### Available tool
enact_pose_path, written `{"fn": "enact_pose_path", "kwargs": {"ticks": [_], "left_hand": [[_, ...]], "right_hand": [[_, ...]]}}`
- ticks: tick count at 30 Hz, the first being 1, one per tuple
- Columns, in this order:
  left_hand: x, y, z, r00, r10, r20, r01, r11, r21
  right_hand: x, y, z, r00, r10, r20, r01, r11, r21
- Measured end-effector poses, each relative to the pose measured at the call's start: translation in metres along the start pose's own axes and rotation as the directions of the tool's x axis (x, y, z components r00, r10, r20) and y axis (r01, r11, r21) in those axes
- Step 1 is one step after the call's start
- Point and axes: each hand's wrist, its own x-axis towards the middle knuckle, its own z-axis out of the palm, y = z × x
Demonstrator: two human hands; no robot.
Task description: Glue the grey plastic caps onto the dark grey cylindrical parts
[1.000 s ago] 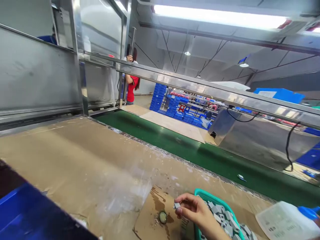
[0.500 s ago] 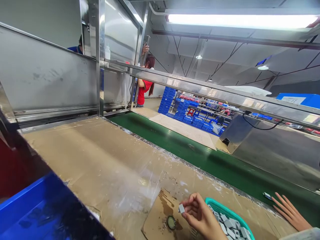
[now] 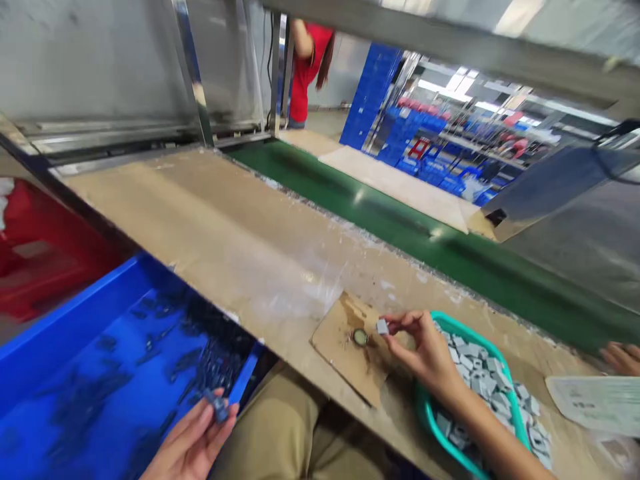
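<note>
My right hand (image 3: 423, 347) pinches a small light grey block (image 3: 383, 327) between thumb and fingertips. Just left of that block lies a piece of cardboard (image 3: 345, 350), wet-stained, with a small round cap (image 3: 360, 337) holding pale liquid. Beneath my right forearm stands a green basket (image 3: 517, 417) filled with similar grey blocks (image 3: 483, 370). Held in the fingers of my left hand (image 3: 193, 433) is a small dark blue-grey plastic part (image 3: 217, 405), at the near side of a blue bin (image 3: 70, 310). Dark small parts (image 3: 220, 367) lie heaped and scattered in the bin.
A green conveyor belt (image 3: 395, 220) runs beyond the brown worktop (image 3: 240, 233). Another person's hand (image 3: 623, 357) shows at the right edge, near a pale tray-like sheet (image 3: 595, 400). A person in red (image 3: 305, 73) stands at the back. Red plastic (image 3: 45, 253) sits at left.
The view has tilted down. My left hand has come into view with a dark part. My right hand still holds the grey block. The other person's hand has shifted toward the right edge.
</note>
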Motion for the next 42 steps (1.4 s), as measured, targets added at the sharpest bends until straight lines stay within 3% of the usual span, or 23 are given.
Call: {"fn": "enact_pose_path", "kwargs": {"ticks": [8, 13, 18, 33, 42], "left_hand": [[-0.003, -0.025, 0.008, 0.987, -0.076, 0.14, 0.074, 0.997, 0.019], [0.006, -0.028, 0.01, 0.939, -0.069, 0.336, 0.046, 0.996, 0.078], [0.008, -0.031, 0.021, 0.906, -0.086, 0.415, 0.04, 0.992, 0.119], [0.011, -0.039, 0.026, 0.877, -0.119, 0.465, 0.061, 0.989, 0.138], [0.012, -0.038, 0.029, 0.876, -0.115, 0.469, 0.055, 0.988, 0.141]], "right_hand": [[0.002, -0.006, -0.002, 0.996, -0.054, 0.074, 0.068, 0.978, -0.197], [0.0, -0.006, 0.002, 0.992, -0.058, 0.109, 0.089, 0.95, -0.299], [-0.002, -0.001, 0.001, 0.984, -0.051, 0.171, 0.102, 0.946, -0.306], [-0.004, -0.004, 0.001, 0.967, -0.045, 0.249, 0.124, 0.943, -0.31], [-0.005, -0.005, 0.001, 0.972, 0.039, 0.233, 0.044, 0.939, -0.342]]}}
